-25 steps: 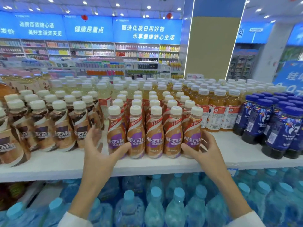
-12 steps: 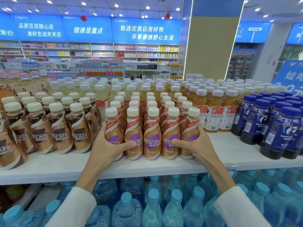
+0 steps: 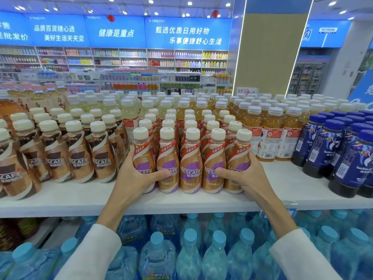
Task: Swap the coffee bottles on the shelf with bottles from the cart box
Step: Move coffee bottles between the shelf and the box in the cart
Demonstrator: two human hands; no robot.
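Note:
A front row of several purple-and-red labelled Nescafe coffee bottles (image 3: 190, 162) stands upright on the white shelf (image 3: 84, 197), with more rows behind. My left hand (image 3: 133, 176) grips the leftmost bottle (image 3: 142, 156) of that row, thumb across its front. My right hand (image 3: 245, 178) grips the rightmost bottle (image 3: 239, 158), thumb reaching onto the neighbouring one. The two hands clamp the row from both ends. The cart box is out of view.
Brown-labelled Nescafe bottles (image 3: 80, 158) fill the shelf to the left. Orange tea bottles (image 3: 270, 136) and dark blue bottles (image 3: 343, 158) stand to the right. Water bottles with light blue caps (image 3: 189, 257) pack the shelf below. Store aisles lie beyond.
Both hands moved in from the shelf edge and closed round the end bottles of the front row. The view has moved closer to the shelf.

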